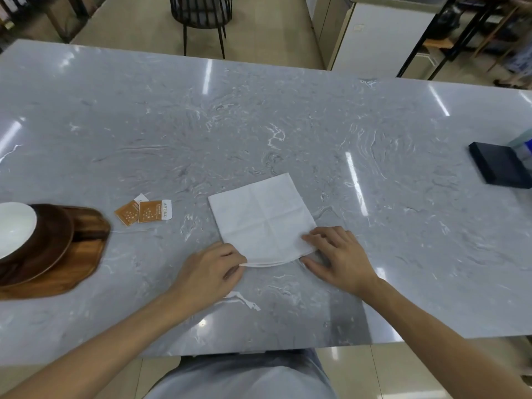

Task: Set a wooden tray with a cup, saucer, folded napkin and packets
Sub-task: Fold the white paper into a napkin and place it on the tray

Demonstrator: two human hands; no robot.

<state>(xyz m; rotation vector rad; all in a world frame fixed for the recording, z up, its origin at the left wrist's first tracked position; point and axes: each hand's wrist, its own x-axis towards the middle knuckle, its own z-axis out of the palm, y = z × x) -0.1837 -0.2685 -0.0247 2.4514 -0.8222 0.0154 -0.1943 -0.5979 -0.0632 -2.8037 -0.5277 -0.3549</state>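
Note:
A white napkin lies flat on the grey marble table, creased into quarters. My left hand pinches its near left corner, and my right hand holds its near right corner, fingers resting on the cloth. The near edge is lifted slightly between the two hands. Two orange packets lie to the left of the napkin. At the far left stands a wooden tray bearing a dark wooden saucer and a white cup, partly cut off by the frame edge.
A dark blue flat box lies at the table's right edge, with a pale object behind it. A black chair stands beyond the far edge. White cabinets and shelving fill the background right.

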